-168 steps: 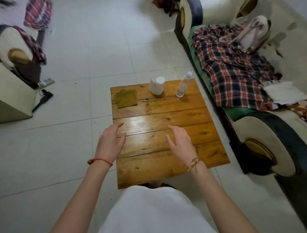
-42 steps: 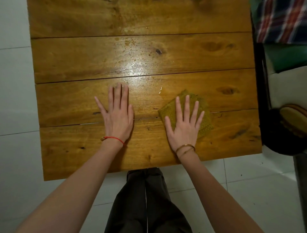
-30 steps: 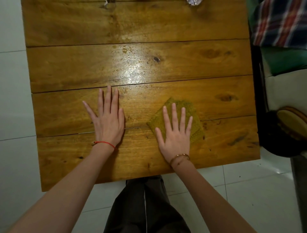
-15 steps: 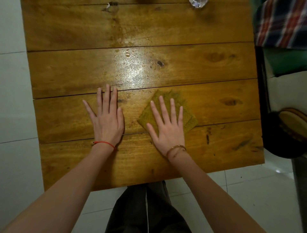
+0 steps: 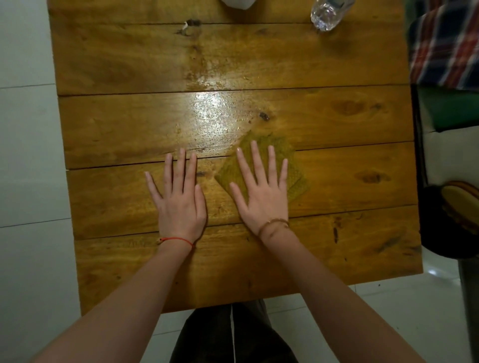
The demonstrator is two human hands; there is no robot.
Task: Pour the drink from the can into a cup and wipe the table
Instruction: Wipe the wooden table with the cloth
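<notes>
Head view showed the wiping under way: the right hand (image 5: 261,197) pressed flat, fingers straight, on the cloth (image 5: 293,168) mid-table (image 5: 337,246), the left hand (image 5: 178,199) lay flat beside it, droplets glistened farther off, and no can or cup showed.

A clear plastic bottle (image 5: 327,14) stands at the table's far edge toward the right corner, only its lower part in view. A white object (image 5: 238,3) sits at the same edge nearer the middle, mostly cut off. Off the right edge lies plaid fabric (image 5: 444,44) over a green cushion (image 5: 452,108). Pale floor tiles (image 5: 26,155) surround everything.
</notes>
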